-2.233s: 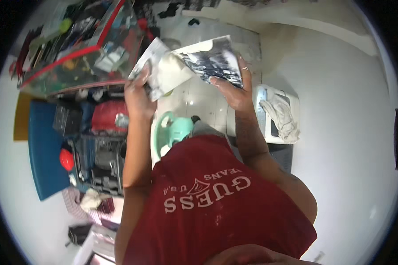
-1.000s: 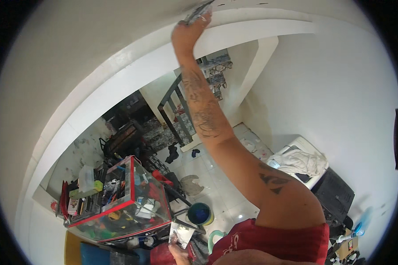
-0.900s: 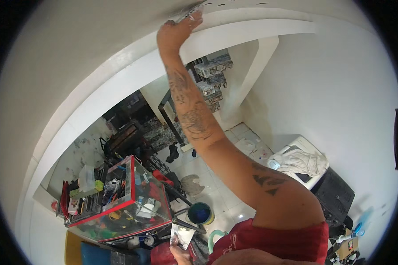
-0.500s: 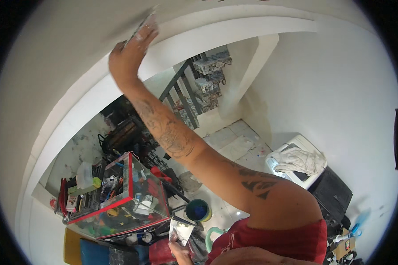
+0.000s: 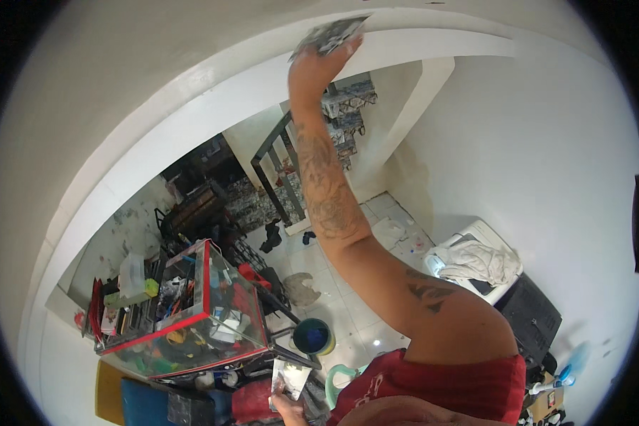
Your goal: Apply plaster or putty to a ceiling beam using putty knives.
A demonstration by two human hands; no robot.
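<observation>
My right hand (image 5: 319, 71) is raised high at the top of the view, gripping a flat metal spreader (image 5: 330, 34) smeared white, at the ceiling's curved ledge (image 5: 209, 67); whether it touches there I cannot tell. The arm crosses the middle of the picture. Low down, my left hand (image 5: 289, 405) grips a pale flat plate (image 5: 289, 376) with creamy white paste on it.
Below stand a red-edged glass tank (image 5: 206, 305) piled with things, a bucket (image 5: 312, 335), a green basin (image 5: 337, 378) and a black frame. At right are a white appliance (image 5: 447, 248) under cloth and a dark box (image 5: 529, 316). Dark railings (image 5: 263, 170) and steps lie beyond.
My right hand rose from beside my left to the ceiling, swept leftward until half a second ago, and is now back to the right. My left hand dropped low with its plate.
</observation>
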